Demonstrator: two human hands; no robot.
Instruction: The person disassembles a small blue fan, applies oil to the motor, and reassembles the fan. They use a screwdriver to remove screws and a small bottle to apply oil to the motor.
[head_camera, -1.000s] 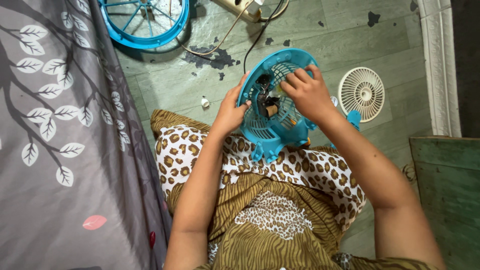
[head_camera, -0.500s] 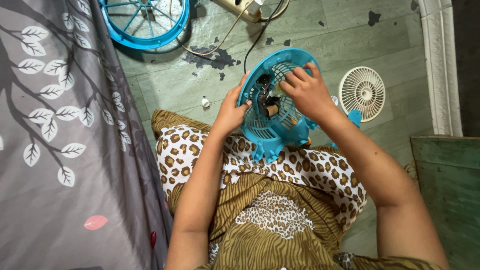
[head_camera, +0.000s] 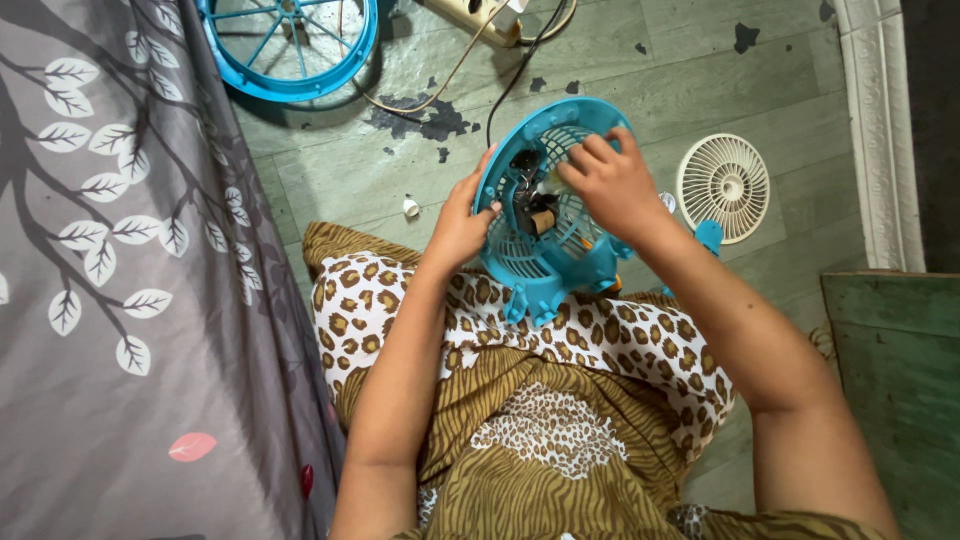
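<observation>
Small blue fan body (head_camera: 545, 225) held on the lap, grille side open.

The left hand (head_camera: 460, 225) clasps the housing's rim; the right hand (head_camera: 610, 185) pinches narrowly at the wiring beside the exposed dark motor (head_camera: 535, 205). By this view the fan is dismantled: its blue front guard (head_camera: 290, 45) and white blade (head_camera: 723, 188) lie apart on the worn floor (head_camera: 640, 80), not refitted. A black cord (head_camera: 505, 85) trails near the work; a grey leaf-print cloth (head_camera: 110, 280) lies alongside.
</observation>
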